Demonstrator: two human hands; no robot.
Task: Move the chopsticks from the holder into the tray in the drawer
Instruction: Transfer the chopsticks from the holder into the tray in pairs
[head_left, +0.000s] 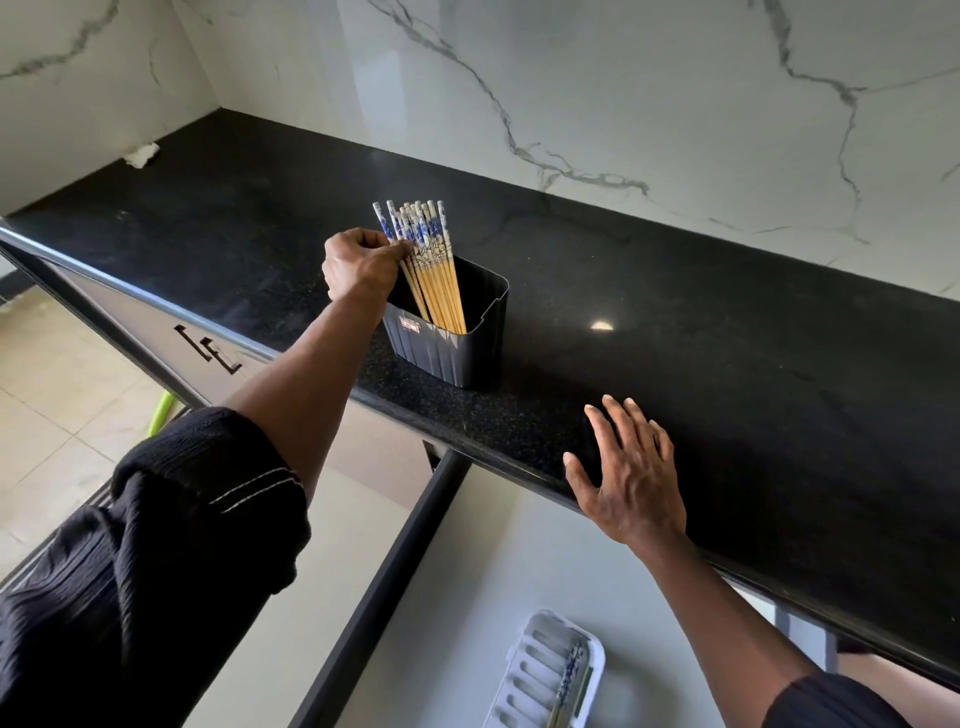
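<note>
A black ribbed holder (457, 343) stands near the front edge of the black counter. Several bamboo chopsticks (434, 260) with blue-and-white tops lean in it. My left hand (361, 265) is at the holder's left rim, its fingers pinched on the upper part of the leftmost chopsticks. My right hand (626, 473) lies flat and spread on the counter's front edge, holding nothing. Below, in the open drawer (467, 597), a white slotted tray (540, 670) holds at least one chopstick (569, 675).
The black counter (727, 338) runs back to a white marble wall. A scrap of white paper (143, 155) lies in the far left corner. Cabinet handles (208, 348) show at left, above a tiled floor and a green object (161, 413).
</note>
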